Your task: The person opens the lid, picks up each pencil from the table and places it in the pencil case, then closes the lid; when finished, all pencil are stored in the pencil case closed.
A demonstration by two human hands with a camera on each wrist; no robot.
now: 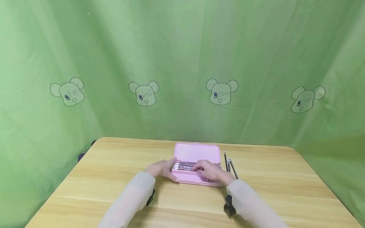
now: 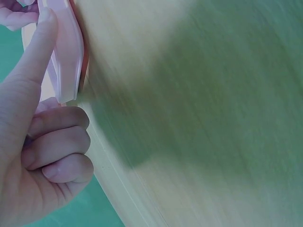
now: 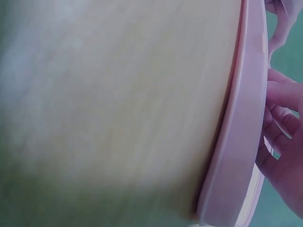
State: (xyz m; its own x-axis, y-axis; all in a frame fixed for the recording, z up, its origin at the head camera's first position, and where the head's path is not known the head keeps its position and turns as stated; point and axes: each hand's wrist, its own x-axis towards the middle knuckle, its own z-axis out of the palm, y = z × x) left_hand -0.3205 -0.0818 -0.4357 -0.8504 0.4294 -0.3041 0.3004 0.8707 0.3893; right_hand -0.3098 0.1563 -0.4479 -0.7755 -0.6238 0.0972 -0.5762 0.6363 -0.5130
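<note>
A pink pencil case (image 1: 190,177) lies on the table with its lid (image 1: 196,153) raised at the back. Several pencils (image 1: 182,166) lie side by side in its rear compartment. My left hand (image 1: 164,168) grips the case's left end; in the left wrist view its thumb (image 2: 40,45) lies along the front wall and the other fingers are curled. My right hand (image 1: 209,170) reaches over the case, bent fingers down at the pencils. The case wall (image 3: 239,118) hides those fingertips in the right wrist view, and I cannot tell whether they pinch a pencil.
Loose dark pencils (image 1: 233,168) lie on the wooden table (image 1: 271,186) just right of the case, partly behind the right forearm. A green curtain (image 1: 182,63) with bear-head prints hangs along the table's back edge and both sides.
</note>
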